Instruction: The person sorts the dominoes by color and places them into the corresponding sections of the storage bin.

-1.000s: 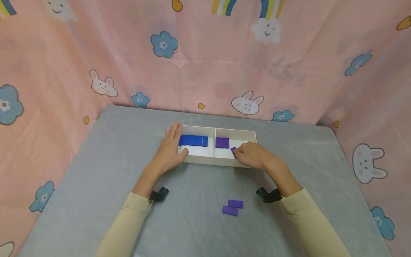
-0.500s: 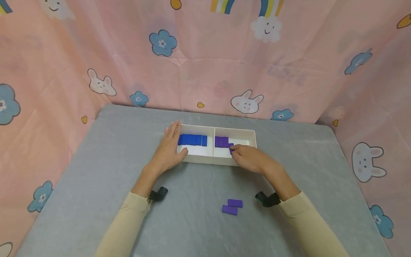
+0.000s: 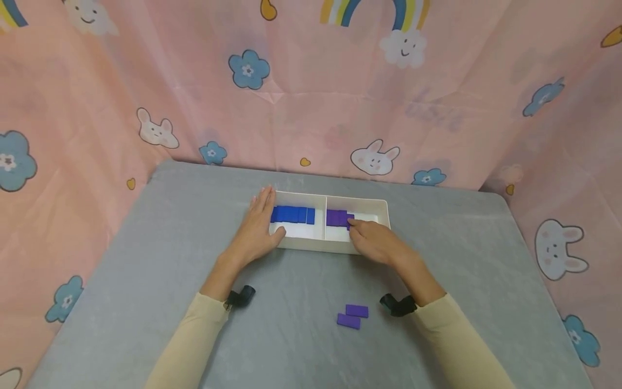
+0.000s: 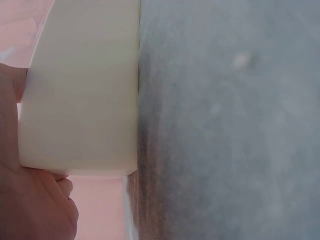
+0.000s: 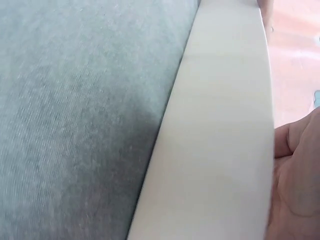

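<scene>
A white two-compartment box (image 3: pixel 311 245) stands on the grey table. My left hand (image 3: pixel 255 227) holds its left end, the fingers along the end wall and the thumb over the front rim; the left wrist view shows this hand (image 4: pixel 37 200) against the box wall (image 4: pixel 80 100). In the right compartment my right hand (image 3: pixel 376 237) pinches a small purple tile (image 3: pixel 350 217), partly hidden by the fingers, beside a row of purple tiles (image 3: pixel 336 218). Blue tiles (image 3: pixel 291 214) lie overlapping in a row in the left compartment. In the right wrist view the box wall hides the fingertips.
Two loose purple tiles, one farther back (image 3: pixel 357 310) and one nearer (image 3: pixel 349 321), lie on the grey table (image 3: pixel 282 346) in front of the box. A pink patterned curtain (image 3: pixel 311 108) hangs behind and beside the table.
My right hand has moved left inside the right compartment, bringing the pinched purple tile up against the end of the purple row. My left hand has stayed on the box.
</scene>
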Action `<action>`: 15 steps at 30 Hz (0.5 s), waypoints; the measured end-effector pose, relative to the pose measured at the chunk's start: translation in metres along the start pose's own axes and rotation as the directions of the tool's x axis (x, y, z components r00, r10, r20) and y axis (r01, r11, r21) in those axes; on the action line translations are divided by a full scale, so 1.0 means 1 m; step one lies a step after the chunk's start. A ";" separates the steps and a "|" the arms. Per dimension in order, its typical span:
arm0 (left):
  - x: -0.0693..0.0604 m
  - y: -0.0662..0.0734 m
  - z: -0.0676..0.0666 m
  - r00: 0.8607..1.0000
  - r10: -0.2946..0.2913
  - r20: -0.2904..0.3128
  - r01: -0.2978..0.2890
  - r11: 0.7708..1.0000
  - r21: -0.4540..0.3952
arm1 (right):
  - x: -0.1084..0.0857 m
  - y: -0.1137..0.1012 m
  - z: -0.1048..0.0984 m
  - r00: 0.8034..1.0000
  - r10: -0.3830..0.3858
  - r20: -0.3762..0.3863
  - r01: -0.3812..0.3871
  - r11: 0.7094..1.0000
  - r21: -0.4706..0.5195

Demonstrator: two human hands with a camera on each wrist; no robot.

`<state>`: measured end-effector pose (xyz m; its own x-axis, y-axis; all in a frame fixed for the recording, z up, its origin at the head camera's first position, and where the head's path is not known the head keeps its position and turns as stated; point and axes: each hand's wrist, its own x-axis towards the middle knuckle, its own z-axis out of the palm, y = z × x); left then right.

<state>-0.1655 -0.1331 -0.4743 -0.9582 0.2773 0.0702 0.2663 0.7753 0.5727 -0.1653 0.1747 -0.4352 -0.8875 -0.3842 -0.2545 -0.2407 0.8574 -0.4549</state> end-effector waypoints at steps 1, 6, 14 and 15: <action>0.000 0.000 0.000 1.000 -0.001 0.001 0.001 1.000 0.000 | 0.001 0.000 0.000 1.000 0.000 -0.009 0.000 1.000 -0.002; 0.002 0.001 0.001 1.000 0.006 -0.006 -0.006 1.000 -0.006 | 0.007 0.000 0.003 0.998 -0.007 -0.065 0.006 1.000 -0.018; 0.000 0.001 0.001 1.000 0.002 -0.008 -0.002 1.000 -0.010 | 0.006 0.001 0.010 0.996 0.007 -0.094 -0.009 1.000 -0.021; 0.000 0.001 0.001 1.000 0.002 -0.008 -0.002 1.000 -0.010 | 0.006 0.001 0.010 0.995 0.006 -0.100 -0.008 1.000 -0.018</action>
<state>-0.1654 -0.1319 -0.4748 -0.9586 0.2739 0.0777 0.2668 0.7689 0.5810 -0.1665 0.1697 -0.4459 -0.9238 -0.3428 -0.1703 -0.2408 0.8664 -0.4376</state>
